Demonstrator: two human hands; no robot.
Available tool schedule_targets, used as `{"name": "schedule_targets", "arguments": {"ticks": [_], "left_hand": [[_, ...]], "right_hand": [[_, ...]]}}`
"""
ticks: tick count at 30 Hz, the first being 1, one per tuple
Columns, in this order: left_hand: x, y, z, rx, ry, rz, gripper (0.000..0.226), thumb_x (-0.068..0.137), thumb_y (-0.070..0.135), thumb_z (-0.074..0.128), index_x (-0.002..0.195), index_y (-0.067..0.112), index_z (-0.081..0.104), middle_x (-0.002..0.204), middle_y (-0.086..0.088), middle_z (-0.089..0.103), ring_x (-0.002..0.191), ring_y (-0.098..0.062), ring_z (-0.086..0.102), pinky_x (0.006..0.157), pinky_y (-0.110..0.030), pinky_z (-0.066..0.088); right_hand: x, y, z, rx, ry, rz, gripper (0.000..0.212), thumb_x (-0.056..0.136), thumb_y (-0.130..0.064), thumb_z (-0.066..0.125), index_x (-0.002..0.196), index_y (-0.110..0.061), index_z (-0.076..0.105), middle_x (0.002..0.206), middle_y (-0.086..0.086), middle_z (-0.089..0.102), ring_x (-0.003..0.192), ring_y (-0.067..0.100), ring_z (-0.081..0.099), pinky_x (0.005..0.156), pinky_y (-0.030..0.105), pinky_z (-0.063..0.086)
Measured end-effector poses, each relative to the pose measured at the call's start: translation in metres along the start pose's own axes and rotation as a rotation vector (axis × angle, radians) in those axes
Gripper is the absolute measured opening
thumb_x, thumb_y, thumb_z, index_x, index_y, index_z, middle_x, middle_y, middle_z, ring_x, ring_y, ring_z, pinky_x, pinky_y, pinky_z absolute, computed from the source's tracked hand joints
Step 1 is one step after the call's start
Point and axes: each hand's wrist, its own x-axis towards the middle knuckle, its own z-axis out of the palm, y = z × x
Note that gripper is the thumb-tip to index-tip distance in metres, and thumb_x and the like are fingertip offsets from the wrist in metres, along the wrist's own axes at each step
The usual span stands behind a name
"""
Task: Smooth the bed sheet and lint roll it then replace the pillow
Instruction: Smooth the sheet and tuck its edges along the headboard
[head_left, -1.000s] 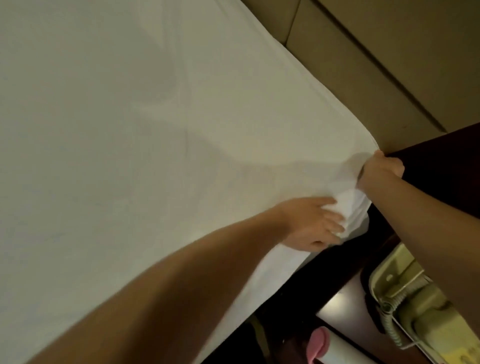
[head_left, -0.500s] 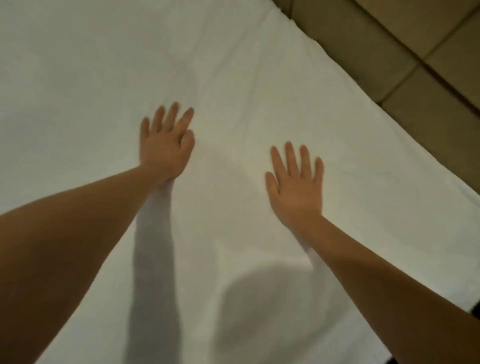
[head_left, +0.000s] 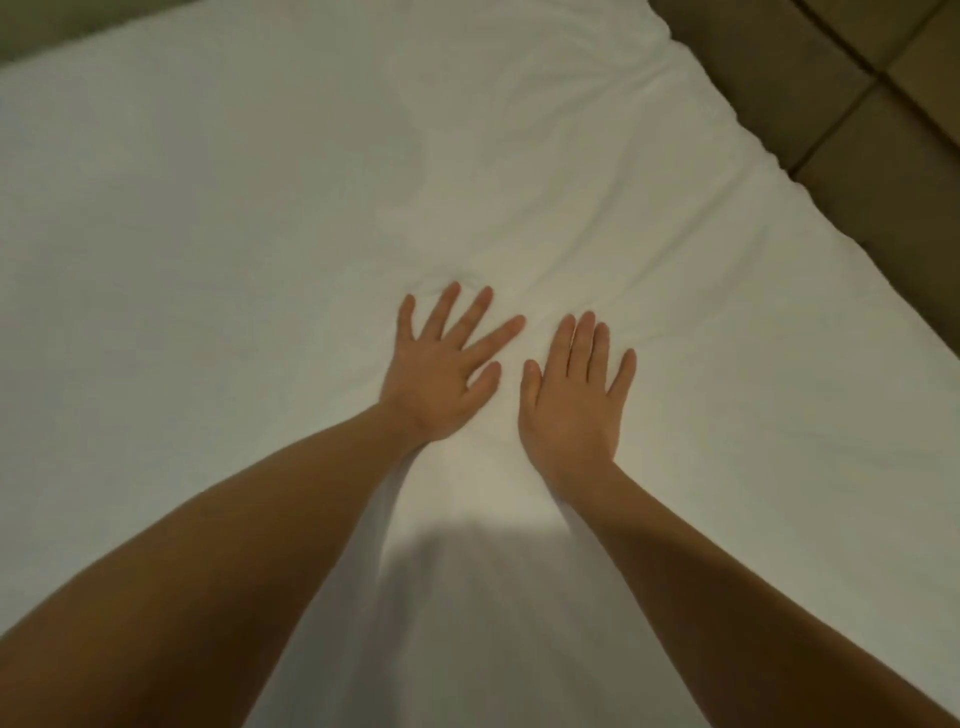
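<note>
head view: white bed sheet (head_left: 260, 249) covers the bed, faint creases beyond the fingertips. left hand (head_left: 441, 374) and right hand (head_left: 571, 400) lie flat on it, side by side, fingers straight, gripping nothing. padded tan headboard (head_left: 857, 93) at upper right.

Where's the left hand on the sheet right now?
Head view, centre: the left hand lies flat, fingers spread, on the bed sheet, just left of the right hand without touching it, with creases just past its fingertips.
</note>
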Motion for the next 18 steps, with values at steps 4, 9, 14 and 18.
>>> {"name": "schedule_targets", "arguments": {"ticks": [4, 9, 14, 18], "left_hand": [[0.029, -0.032, -0.008, -0.038, 0.017, 0.130, 0.048, 0.092, 0.036, 0.030, 0.137, 0.033, 0.045, 0.145, 0.001, 0.044, 0.134, -0.026, 0.039, 0.109, -0.052, 0.023], [0.070, -0.106, -0.015, 0.023, -0.034, 0.058, 0.053, 0.089, 0.038, 0.026, 0.140, 0.034, 0.039, 0.145, 0.000, 0.042, 0.133, -0.023, 0.041, 0.109, -0.045, 0.017], [0.076, -0.228, -0.025, 0.000, 0.061, -0.866, 0.055, 0.091, 0.045, 0.022, 0.146, 0.037, 0.026, 0.155, 0.001, 0.024, 0.142, -0.027, 0.017, 0.111, -0.057, 0.004], [0.115, -0.251, -0.028, -0.052, 0.073, -1.247, 0.051, 0.099, 0.036, 0.016, 0.150, 0.030, 0.013, 0.158, -0.009, 0.008, 0.143, -0.039, 0.001, 0.107, -0.064, -0.004]], "right_hand": [[0.052, -0.018, -0.005, -0.021, -0.047, -0.147, 0.059, 0.102, -0.039, 0.010, 0.151, -0.010, -0.006, 0.160, 0.007, -0.008, 0.146, 0.026, -0.011, 0.114, 0.040, -0.013], [0.133, -0.034, -0.021, -0.048, -0.059, -0.268, 0.054, 0.102, -0.041, 0.014, 0.153, -0.027, 0.002, 0.160, -0.003, -0.005, 0.146, 0.028, -0.011, 0.115, 0.043, -0.013], [0.215, -0.034, -0.017, -0.074, -0.013, -0.315, 0.056, 0.098, -0.052, 0.009, 0.151, -0.037, 0.001, 0.160, -0.010, -0.004, 0.145, 0.031, -0.012, 0.113, 0.044, -0.015], [0.224, -0.033, 0.006, -0.013, 0.160, -0.345, 0.060, 0.094, -0.048, 0.017, 0.150, -0.028, 0.025, 0.156, 0.000, 0.025, 0.143, 0.040, 0.014, 0.113, 0.046, -0.005]]}}
